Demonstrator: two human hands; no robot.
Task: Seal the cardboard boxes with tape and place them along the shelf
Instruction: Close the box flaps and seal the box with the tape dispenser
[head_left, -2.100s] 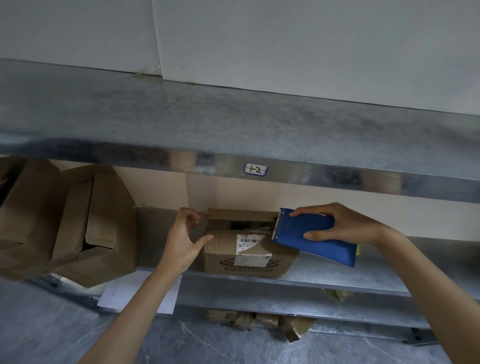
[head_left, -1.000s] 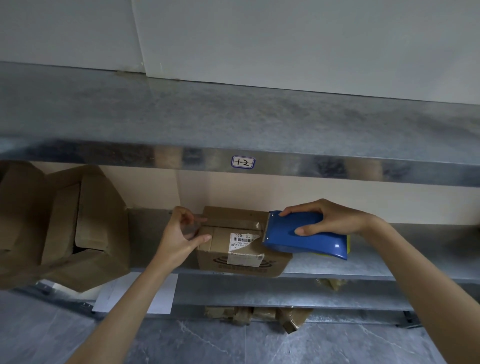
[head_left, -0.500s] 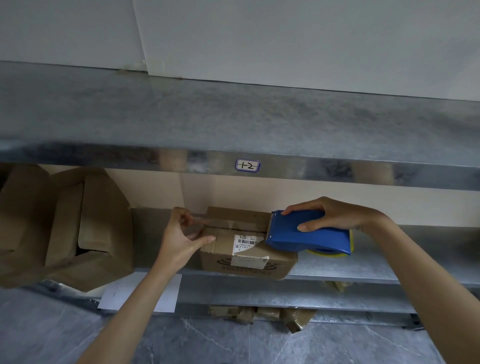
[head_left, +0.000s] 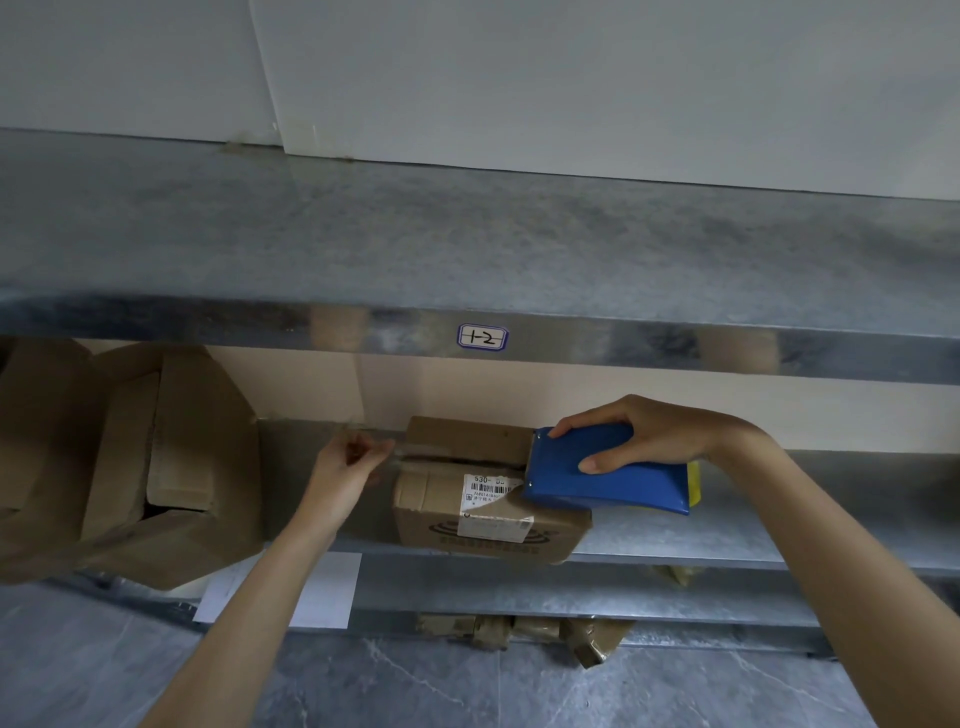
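Since 0.5 s ago: left hand (head_left: 349, 470) has drawn off the left end of the small cardboard box (head_left: 483, 519); now just beside it, not touching. A strip of clear tape (head_left: 415, 453) runs from its pinched fingertips along the top seam to the blue tape dispenser (head_left: 608, 478). Right hand (head_left: 644, 439) wraps the dispenser, thumb on its near face, holding it on the box's right end. Box sits at the front edge of the middle shelf (head_left: 727, 535). Judgement: tape stretched, seam gaping, not yet pressed down

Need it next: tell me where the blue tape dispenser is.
Head view, right of centre: the blue tape dispenser is gripped in the right hand, against the right end of the small cardboard box.
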